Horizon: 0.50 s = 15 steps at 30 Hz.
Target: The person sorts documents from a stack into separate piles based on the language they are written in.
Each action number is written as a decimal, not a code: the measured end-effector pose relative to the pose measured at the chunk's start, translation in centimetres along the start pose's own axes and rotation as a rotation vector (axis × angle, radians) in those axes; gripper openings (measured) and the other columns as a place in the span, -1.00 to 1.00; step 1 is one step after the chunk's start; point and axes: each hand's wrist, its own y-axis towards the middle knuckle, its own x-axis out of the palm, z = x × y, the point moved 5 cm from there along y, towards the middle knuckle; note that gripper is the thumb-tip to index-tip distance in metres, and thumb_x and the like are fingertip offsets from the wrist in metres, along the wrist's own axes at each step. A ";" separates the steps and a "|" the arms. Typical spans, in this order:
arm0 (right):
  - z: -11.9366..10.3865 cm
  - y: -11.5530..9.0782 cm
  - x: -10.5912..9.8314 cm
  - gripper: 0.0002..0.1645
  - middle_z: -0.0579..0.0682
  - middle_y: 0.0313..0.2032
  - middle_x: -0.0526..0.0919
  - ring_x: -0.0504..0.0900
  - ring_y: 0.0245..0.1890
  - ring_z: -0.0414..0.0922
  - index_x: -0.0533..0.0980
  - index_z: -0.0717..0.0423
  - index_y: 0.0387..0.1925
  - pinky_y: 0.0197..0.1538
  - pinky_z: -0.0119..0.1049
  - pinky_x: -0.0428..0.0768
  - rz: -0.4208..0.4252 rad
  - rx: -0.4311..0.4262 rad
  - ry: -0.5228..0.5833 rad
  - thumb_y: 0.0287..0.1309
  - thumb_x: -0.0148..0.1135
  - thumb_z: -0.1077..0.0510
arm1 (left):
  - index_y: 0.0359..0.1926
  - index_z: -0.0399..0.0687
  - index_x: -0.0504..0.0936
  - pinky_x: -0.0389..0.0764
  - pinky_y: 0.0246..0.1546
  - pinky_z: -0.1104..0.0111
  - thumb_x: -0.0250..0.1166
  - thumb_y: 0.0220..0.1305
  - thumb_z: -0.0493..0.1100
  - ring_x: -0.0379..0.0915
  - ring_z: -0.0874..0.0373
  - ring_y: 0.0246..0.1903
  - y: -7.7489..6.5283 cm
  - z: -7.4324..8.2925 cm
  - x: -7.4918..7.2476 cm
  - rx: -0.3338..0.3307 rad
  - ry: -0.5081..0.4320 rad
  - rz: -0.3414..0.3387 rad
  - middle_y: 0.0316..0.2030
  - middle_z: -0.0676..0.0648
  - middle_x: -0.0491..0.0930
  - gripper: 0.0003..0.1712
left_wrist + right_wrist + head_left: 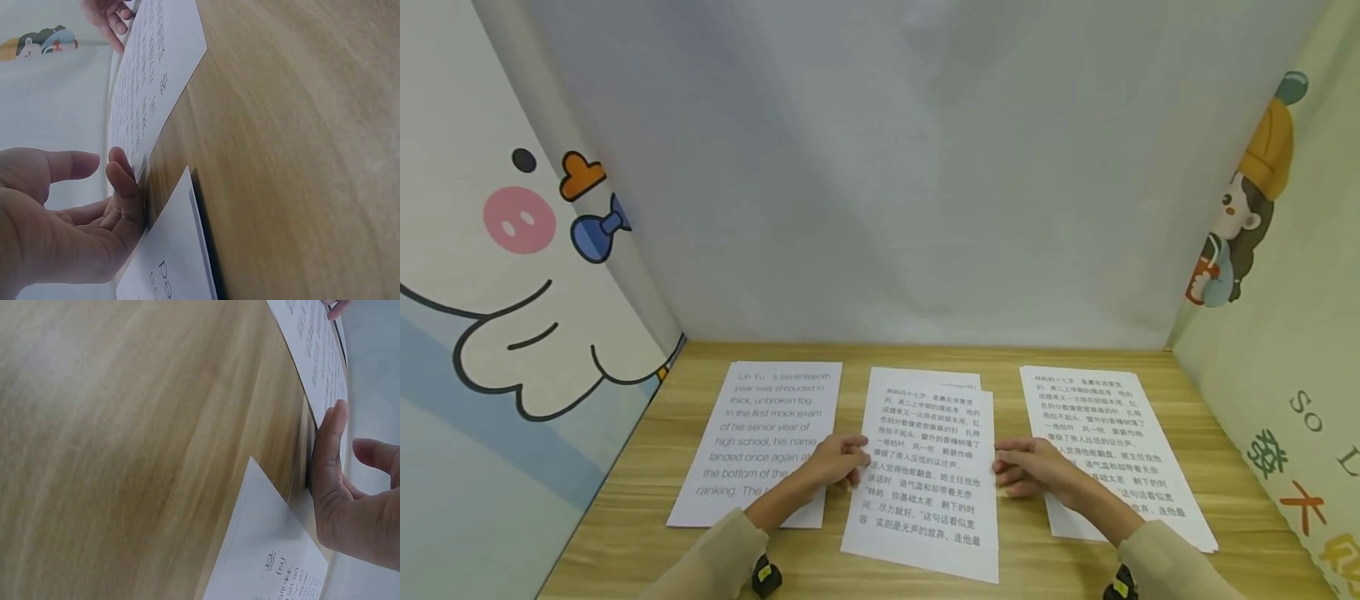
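Note:
In the head view, a middle stack of printed paper [925, 467] lies between the two hands. Its top sheet carries Chinese text; an under sheet [958, 381] sticks out past the upper right edge with a sliver of print. My left hand [841, 460] touches the stack's left edge, thumb held apart from the bent fingers [125, 200]. At the opposite edge is my right hand [1033, 467], its fingers [329, 440] fairly straight against the paper and the thumb raised away. Neither hand pinches the paper.
Left of the middle lies an English-text stack of sheets [760, 433], partly beneath the left forearm. A Chinese-text stack [1090, 408] sits on the right under the right forearm. The wooden table [647, 475] meets a grey back wall [925, 208] and patterned side walls.

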 end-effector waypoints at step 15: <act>-0.1 0.5 0.7 -0.29 0.08 -0.07 0.65 0.69 -0.20 -0.19 0.28 0.40 0.39 -0.13 -0.37 0.74 0.095 -0.047 -0.003 0.38 0.26 0.11 | 0.35 -0.39 0.43 0.56 -0.50 0.42 0.25 0.33 -0.23 0.50 0.19 -0.53 0.0 -0.1 -0.1 -0.009 -0.015 -0.004 -0.32 -0.14 0.61 -0.39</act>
